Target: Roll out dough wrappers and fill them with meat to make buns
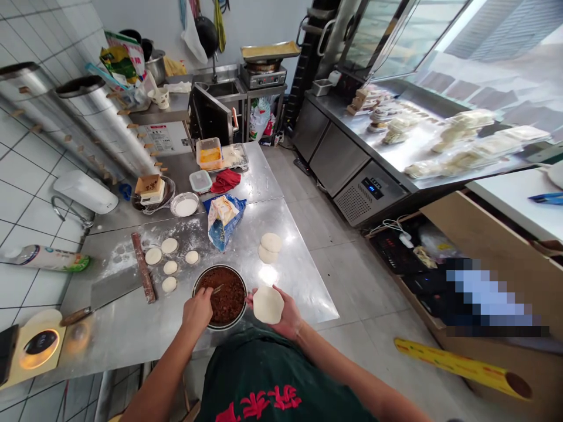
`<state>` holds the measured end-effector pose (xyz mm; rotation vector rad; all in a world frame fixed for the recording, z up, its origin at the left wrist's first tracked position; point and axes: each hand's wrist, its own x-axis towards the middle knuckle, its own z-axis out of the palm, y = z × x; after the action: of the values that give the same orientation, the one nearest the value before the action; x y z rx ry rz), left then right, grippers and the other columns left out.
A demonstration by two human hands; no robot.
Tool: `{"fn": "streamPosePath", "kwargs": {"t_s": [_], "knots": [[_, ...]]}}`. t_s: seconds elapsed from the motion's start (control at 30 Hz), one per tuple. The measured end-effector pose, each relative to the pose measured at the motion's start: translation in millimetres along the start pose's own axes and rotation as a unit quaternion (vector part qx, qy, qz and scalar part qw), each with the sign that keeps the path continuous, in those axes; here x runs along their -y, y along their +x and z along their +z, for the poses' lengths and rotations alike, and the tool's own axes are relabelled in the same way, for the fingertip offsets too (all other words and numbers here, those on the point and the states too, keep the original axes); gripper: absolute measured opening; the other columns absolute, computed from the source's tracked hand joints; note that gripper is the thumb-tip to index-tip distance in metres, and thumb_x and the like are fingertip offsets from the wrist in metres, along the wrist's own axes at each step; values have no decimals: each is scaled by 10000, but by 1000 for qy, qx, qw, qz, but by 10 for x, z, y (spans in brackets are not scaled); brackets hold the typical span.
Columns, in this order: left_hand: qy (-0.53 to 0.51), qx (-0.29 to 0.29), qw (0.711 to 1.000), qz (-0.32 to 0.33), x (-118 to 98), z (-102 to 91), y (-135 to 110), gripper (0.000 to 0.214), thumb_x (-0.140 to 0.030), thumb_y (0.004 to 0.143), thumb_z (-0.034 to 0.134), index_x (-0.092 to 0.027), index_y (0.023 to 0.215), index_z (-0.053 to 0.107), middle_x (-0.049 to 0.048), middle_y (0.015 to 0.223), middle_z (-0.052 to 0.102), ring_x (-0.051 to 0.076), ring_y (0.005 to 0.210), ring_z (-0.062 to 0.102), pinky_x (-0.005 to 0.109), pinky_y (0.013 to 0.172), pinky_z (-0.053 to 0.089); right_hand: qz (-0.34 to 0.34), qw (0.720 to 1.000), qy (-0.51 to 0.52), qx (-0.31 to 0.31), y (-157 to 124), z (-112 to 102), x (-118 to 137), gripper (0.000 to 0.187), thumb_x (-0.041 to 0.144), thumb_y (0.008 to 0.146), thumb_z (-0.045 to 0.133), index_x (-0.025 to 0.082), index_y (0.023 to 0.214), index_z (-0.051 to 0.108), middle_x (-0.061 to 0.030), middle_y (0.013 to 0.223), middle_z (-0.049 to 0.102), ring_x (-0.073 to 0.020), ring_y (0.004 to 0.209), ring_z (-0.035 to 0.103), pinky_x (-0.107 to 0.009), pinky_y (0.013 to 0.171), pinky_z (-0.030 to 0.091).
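Observation:
My left hand (197,310) is closed around a thin metal utensil (217,289), whose far end is over the brown crumbly filling (229,299) in a round metal bowl (194,285). The utensil's exact kind is hidden by my fingers and the filling. To the right of the bowl, my right hand (288,316) holds a round, flat dough wrapper (268,305) on its palm and fingers. Two more wrappers (270,245) lie overlapping on the steel table beyond it. Several small dough rounds (169,268) rest left of the bowl, near a brown rolling pin (143,266).
A cleaver (116,287) lies at the left on the steel table (299,281). Farther back are an open blue flour bag (224,220), a bowl of flour (185,205), a red cloth (226,181) and a scale (152,190). A steel counter (396,164) with wrapped packs stands right.

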<state>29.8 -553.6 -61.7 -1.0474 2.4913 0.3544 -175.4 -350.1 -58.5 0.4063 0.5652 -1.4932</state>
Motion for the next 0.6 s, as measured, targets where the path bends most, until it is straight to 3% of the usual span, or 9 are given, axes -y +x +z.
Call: {"fn": "streamPosePath", "kwargs": {"t_s": [0.13,0.3,0.47,0.6], "knots": [[-22,-16,1000,9,-189,179,130,507,-164,1018,310,-233,1470,529,120,1310,649,208,1074,688,312,901,522,24,999,-23,-28,195,-196,-166,353,444,866,566,158,1040,678,-140,1005,744,-288,1038,705,-449,920,556],[-58,-4,998,33,-424,371,43,499,-188,1020,339,-236,1464,562,113,1285,678,211,1063,700,313,909,525,21,999,-26,-30,312,-257,-228,375,438,813,613,136,1024,682,-105,970,743,-215,904,705,-359,906,551],[-104,18,994,40,-539,414,-29,445,-215,1010,390,-246,1364,658,100,1242,724,211,1102,700,314,948,518,19,998,-40,-33,300,-262,-269,424,478,792,617,139,1043,667,-106,1011,739,-227,930,710,-388,954,547],[-148,33,988,30,-512,395,-11,396,-222,990,439,-225,1250,738,94,1238,755,217,1164,690,319,1023,486,22,998,-46,-28,260,-305,-339,476,529,801,613,140,1071,665,-128,1027,731,-256,981,711,-401,955,550]]}}
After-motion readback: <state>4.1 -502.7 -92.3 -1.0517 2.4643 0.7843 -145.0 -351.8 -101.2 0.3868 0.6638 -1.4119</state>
